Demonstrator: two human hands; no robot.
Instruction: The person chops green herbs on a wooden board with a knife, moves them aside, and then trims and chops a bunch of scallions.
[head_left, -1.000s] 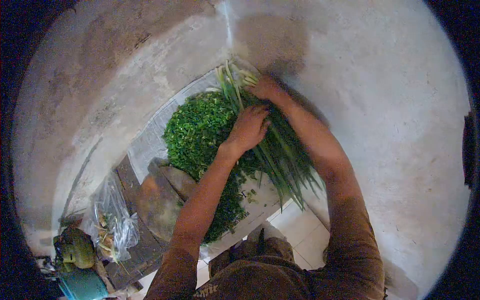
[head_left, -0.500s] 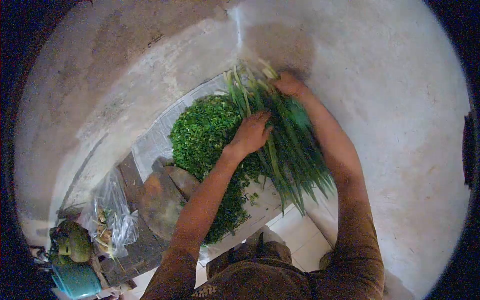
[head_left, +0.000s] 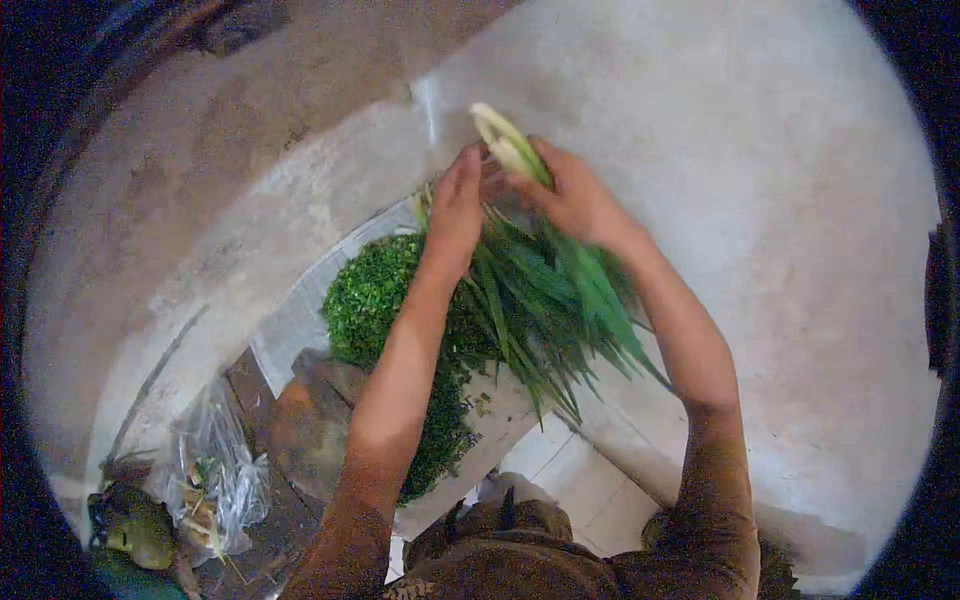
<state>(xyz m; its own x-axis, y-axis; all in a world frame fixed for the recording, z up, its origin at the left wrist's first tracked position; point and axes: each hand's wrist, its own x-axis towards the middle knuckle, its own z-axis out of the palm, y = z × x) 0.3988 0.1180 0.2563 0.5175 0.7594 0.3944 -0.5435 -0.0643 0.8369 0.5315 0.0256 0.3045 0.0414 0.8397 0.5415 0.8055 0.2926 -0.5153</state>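
Observation:
My right hand (head_left: 575, 200) is closed around a small bunch of green onions (head_left: 510, 148), their pale ends pointing up and to the left. Close by on the left, my left hand (head_left: 457, 205) is raised with its fingers up beside the bunch; whether it grips anything is unclear. More long green onions (head_left: 530, 300) lie below both hands, their leaves spreading toward me. A heap of chopped greens (head_left: 370, 290) sits to the left, partly behind my left forearm.
A round wooden board (head_left: 305, 430) lies left of my left arm. Farther left are a clear plastic bag (head_left: 215, 480) with scraps and a dark greenish round object (head_left: 140, 530). Walls (head_left: 780, 250) rise behind and on the right.
My right hand has lifted a bunch of green onions, whose pale ends now stand up. My left hand has moved up and left, from over the leaves to beside that bunch.

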